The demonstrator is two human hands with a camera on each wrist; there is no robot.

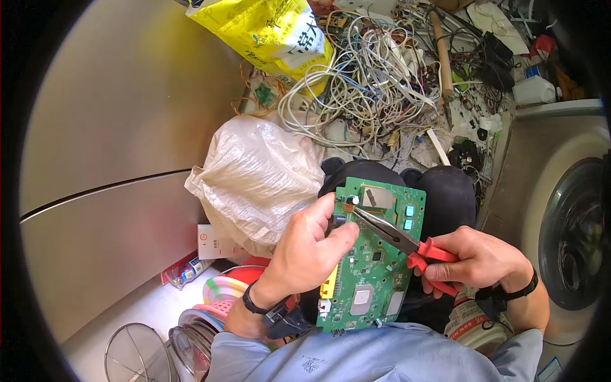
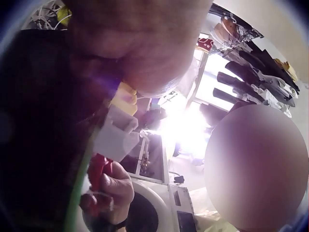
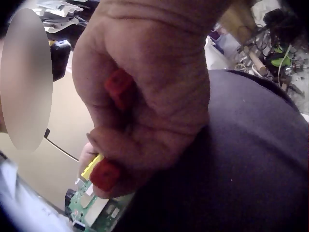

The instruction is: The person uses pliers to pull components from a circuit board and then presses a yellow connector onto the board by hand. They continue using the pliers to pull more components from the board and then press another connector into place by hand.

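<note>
A green circuit board (image 1: 369, 267) lies tilted over the person's dark-clad knees. My left hand (image 1: 312, 245) grips its left edge, thumb across the top face and the other fingers mostly hidden. Yellow sockets (image 1: 328, 284) and a white socket line that edge, below the thumb. In my right hand (image 1: 474, 258) are long-nosed pliers (image 1: 394, 235) with red handles, gripped between curled fingers and palm. Their tips reach the upper left part of the board, beside a small round component and close to my left thumb. The right wrist view shows both red handle ends (image 3: 105, 175) sticking out of the fist.
A white woven sack (image 1: 261, 172) stands ahead on the left, against a metallic cabinet (image 1: 114, 127). Beyond it are a yellow bag (image 1: 267, 38) and a heap of tangled cables (image 1: 375, 83). A washing machine (image 1: 573, 210) stands right; strainers (image 1: 140, 353) and basins lie lower left.
</note>
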